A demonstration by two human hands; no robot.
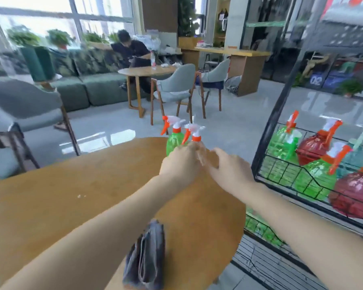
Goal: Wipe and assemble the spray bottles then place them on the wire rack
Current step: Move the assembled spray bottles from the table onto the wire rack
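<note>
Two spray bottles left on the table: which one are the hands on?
The nearer, right-hand bottle: both the left hand and right hand reach its body, hiding it. The other green bottle stands untouched just left of it.

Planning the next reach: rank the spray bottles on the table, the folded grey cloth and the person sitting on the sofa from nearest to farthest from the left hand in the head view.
1. Spray bottles on the table: at the left hand's fingertips, on the table's far edge.
2. Folded grey cloth: near table edge, by the left forearm.
3. Seated person: far across the room, on the sofa.
</note>
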